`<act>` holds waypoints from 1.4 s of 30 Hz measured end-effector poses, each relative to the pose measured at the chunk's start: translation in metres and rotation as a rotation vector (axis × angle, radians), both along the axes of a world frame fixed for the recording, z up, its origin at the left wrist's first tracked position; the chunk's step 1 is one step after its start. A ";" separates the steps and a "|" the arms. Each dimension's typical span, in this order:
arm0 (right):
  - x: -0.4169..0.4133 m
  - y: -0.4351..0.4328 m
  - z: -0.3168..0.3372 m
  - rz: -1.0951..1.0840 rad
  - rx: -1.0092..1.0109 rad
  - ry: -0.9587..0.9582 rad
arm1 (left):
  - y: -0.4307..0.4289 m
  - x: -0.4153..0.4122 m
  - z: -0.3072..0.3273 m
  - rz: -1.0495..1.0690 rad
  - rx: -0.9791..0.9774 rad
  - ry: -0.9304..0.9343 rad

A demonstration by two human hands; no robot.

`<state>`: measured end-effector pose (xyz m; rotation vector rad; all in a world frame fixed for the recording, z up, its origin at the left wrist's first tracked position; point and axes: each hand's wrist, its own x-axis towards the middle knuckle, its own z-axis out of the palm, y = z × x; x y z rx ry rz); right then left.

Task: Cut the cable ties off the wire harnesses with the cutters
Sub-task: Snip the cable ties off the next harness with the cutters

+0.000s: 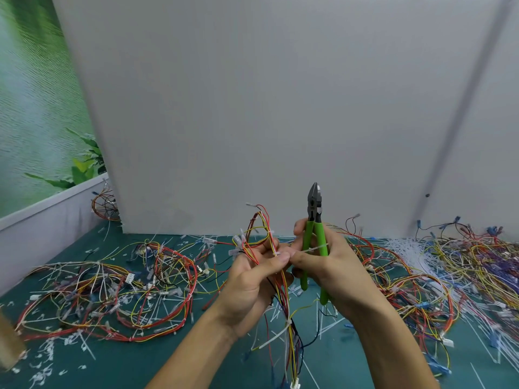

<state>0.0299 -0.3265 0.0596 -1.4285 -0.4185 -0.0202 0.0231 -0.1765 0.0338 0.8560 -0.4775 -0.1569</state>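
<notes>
My left hand (252, 279) grips a wire harness (280, 287) of red, yellow and black wires that hangs down past my wrist, with a white cable tie (288, 324) around it lower down. My right hand (334, 268) holds green-handled cutters (315, 220) upright, their dark jaws pointing up and closed. The thumb and forefinger of my right hand also pinch a loose white cable tie (314, 249) that crosses the green handles, right next to my left fingertips.
Tangled harnesses lie on the green mat at the left (112, 293) and right (421, 276). Cut white tie pieces (50, 349) litter the mat. A bundle of white ties (412, 248) lies at back right. A white board (266, 108) stands behind.
</notes>
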 end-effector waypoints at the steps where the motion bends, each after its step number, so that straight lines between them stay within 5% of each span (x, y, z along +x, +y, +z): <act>1: 0.001 0.001 -0.001 0.000 0.016 0.017 | 0.000 0.001 -0.001 -0.003 -0.018 0.014; 15: 0.005 0.002 -0.004 -0.021 0.076 0.109 | 0.007 0.009 -0.006 0.017 0.061 -0.006; 26: 0.021 -0.018 -0.012 -0.440 -0.333 -0.060 | 0.021 0.020 -0.008 0.357 0.389 -0.149; 37: 0.019 -0.023 -0.015 -0.296 -0.807 -0.232 | 0.039 0.031 -0.002 0.602 0.365 -0.161; 42: 0.014 -0.020 -0.013 -0.230 -0.872 -0.291 | 0.039 0.030 -0.002 0.640 0.404 -0.160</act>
